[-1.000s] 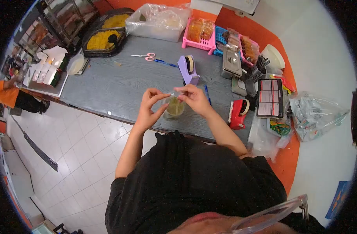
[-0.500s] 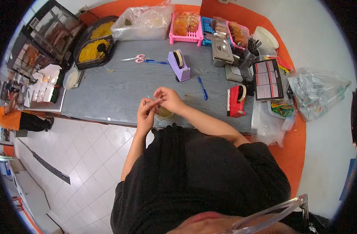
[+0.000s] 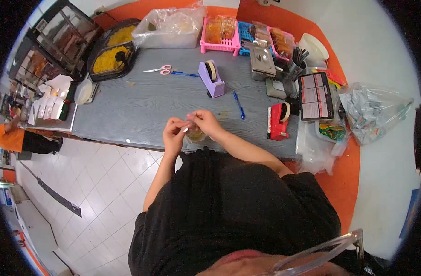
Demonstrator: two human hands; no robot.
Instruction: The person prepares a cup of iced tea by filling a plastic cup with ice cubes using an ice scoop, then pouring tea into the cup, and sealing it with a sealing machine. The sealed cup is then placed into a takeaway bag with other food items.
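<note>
I pinch a strip of tape point(image 3: 188, 129) between both hands point(image 3: 173, 131) point(image 3: 206, 122), grips narrow, over a small filled cup point(image 3: 195, 135) at the table point(image 3: 136, 110) edge; sealing it seems next.

- A grey wood-grain surface point(image 3: 141, 108) carries everything, with orange showing past its far and right edges.
- Far side: a dark tray of yellow food point(image 3: 110, 48), a clear plastic bag point(image 3: 169, 26), a pink basket point(image 3: 219, 33) and a blue basket point(image 3: 247, 32).
- Middle: pink-handled scissors point(image 3: 159, 69), a purple tape dispenser point(image 3: 211, 78) and a blue pen point(image 3: 238, 105).
- Right: a red tape dispenser point(image 3: 278, 120), a metal box point(image 3: 262, 60), and a black tablet point(image 3: 315, 95).
- Near edge: a small container point(image 3: 195, 134), possibly a sauce cup, mostly hidden.
</note>
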